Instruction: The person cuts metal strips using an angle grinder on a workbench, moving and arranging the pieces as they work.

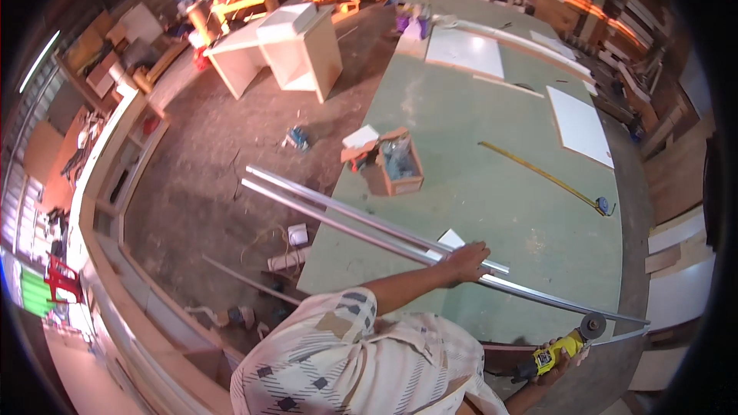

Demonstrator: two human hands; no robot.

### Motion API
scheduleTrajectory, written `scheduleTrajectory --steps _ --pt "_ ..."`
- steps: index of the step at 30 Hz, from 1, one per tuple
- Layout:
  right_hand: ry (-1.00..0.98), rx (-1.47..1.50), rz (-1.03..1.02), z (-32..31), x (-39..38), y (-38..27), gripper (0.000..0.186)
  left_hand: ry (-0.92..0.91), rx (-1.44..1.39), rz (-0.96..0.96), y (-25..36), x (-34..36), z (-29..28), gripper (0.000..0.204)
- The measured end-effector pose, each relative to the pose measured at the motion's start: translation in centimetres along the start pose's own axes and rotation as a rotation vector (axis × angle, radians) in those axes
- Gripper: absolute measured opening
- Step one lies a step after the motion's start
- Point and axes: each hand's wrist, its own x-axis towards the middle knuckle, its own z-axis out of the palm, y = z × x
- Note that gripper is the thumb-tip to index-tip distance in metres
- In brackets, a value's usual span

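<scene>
No readable text, dark lettering on the yellow angle grinder [567, 345] — too small to read

One open cardboard box [403, 184], clear plastic [397, 155] inside, on a green desk [453, 123]; beyond the box, one white panel [465, 54]; to its right, one tape measure [603, 205], yellow blade extended, and a second white panel [580, 127]. Left of the box, on the floor [200, 150]: one blue tool [297, 138]; farther back, one pale wooden furniture unit [327, 65]; far left, one red chair [63, 280].
</scene>
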Motion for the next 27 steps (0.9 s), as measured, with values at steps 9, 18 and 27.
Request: scheduleTrajectory --steps 9,18,27 --pt "-0.001 -0.053 -0.024 3.9 0.6 -0.7 0.046 0.577 0.173 -0.072 -6.7 -5.7 -6.8 0.029" --pt "-0.083 -0.071 0.018 5.7 1.0 -0.9 0.046 0.123 0.503 -0.448 -16.6 -17.2 -21.0 0.062" --pt "-0.109 -0.082 0.044 6.6 0.1 -0.4 0.046 -0.104 0.462 -0.335 -18.6 -15.2 -21.3 0.048"
